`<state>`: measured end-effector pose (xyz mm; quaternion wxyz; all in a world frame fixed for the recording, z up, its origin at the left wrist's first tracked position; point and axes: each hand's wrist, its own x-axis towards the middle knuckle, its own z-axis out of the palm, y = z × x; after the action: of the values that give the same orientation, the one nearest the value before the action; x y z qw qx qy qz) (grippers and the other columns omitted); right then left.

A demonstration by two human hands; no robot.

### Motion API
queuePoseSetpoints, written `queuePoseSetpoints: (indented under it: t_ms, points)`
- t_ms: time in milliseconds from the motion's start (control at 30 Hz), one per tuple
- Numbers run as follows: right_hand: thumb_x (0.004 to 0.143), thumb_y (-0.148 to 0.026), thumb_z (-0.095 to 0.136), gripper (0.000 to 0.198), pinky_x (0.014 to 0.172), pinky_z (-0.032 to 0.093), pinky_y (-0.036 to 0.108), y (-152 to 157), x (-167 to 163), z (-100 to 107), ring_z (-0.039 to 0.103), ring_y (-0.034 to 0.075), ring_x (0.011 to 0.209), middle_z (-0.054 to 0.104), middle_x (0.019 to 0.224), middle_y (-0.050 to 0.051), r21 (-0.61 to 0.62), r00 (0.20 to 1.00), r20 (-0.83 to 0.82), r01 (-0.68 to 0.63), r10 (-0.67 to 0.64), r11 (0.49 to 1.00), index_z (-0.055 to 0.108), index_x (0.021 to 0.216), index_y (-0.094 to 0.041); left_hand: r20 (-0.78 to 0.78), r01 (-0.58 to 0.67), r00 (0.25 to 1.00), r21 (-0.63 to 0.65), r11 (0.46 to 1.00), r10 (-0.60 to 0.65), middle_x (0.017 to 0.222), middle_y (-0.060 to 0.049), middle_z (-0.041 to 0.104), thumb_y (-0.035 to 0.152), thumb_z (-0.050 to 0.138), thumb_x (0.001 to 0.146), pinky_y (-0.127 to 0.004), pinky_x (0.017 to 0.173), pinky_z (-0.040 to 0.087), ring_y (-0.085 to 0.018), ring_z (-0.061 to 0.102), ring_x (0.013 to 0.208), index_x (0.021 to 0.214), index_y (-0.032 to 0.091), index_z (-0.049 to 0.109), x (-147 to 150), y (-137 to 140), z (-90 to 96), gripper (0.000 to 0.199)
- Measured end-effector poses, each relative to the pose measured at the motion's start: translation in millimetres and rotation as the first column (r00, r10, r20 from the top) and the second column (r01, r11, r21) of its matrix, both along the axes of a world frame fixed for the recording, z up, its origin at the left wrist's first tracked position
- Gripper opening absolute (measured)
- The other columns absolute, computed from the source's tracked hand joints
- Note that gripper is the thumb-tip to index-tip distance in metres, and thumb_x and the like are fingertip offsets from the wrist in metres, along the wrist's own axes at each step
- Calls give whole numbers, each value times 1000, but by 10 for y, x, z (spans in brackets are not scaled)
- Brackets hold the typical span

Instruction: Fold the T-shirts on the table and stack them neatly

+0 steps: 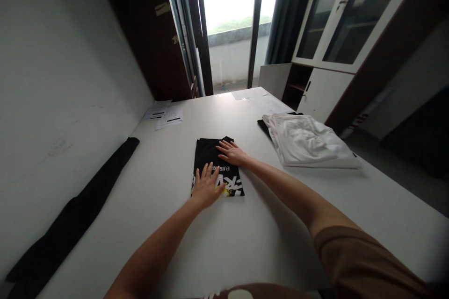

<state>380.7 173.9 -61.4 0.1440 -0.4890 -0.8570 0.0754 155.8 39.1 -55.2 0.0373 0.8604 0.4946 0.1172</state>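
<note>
A black garment (210, 150), folded into a small rectangle, lies flat on the white table (217, 238). White lettering and a yellow patch mark its near half. My left hand (207, 187) rests on the near left part, palm down with fingers spread, covering some of the print. Across the upper right part lies my right hand (232, 153), also flat, its fingers stretched out to the left. Neither hand grips the cloth.
Folded white clothes (312, 142) are stacked over a black piece on the right. Along the left wall lies a long black cloth (80, 210). Papers (170, 116) sit at the far left, and more sheets (250, 95) at the far edge. Behind stands a cabinet (326, 88) with one lower door open.
</note>
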Motion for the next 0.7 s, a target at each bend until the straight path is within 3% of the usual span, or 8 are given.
queuePoseSetpoints:
  t_ms: [167,233,400,533,700]
  points:
    - [102,-63,39,66,126,14,50,-12,15,1,16,28,157,23,169,7,-31,973,-20,231,-232,972,42,157,-26,-10,24,1000,3,1000,-24,169,-8,24,61,41,100,-62,123,15,-33,18,156,160,30,34,-82,76,32,68]
    - [102,-61,40,64,126,16,50,-25,56,-11,17,28,157,24,168,8,-43,967,-22,255,-256,966,44,156,-26,5,-14,1000,9,1000,14,169,-7,27,61,41,100,-61,123,17,-32,21,155,160,32,34,-197,182,34,67]
    - [103,-58,42,62,125,17,51,-77,157,-13,18,28,156,26,168,8,-26,975,-6,222,-222,975,45,156,-26,-1,-196,981,-15,981,196,167,-12,30,63,36,101,-62,121,20,-35,27,153,160,28,34,-546,450,-16,68]
    - [102,-57,44,63,126,15,52,-135,94,84,18,28,156,29,167,9,34,982,-22,189,-188,981,43,157,-25,-19,-222,975,-25,975,221,168,-10,28,59,36,103,-59,123,17,-33,23,155,161,27,34,-630,495,-60,66]
    - [103,-58,43,62,127,15,48,-238,-86,152,21,25,156,32,166,4,65,999,-36,12,-10,998,43,157,-28,82,-171,982,-14,985,171,168,-7,28,49,45,103,-57,124,20,-32,24,155,157,26,41,-628,507,6,59]
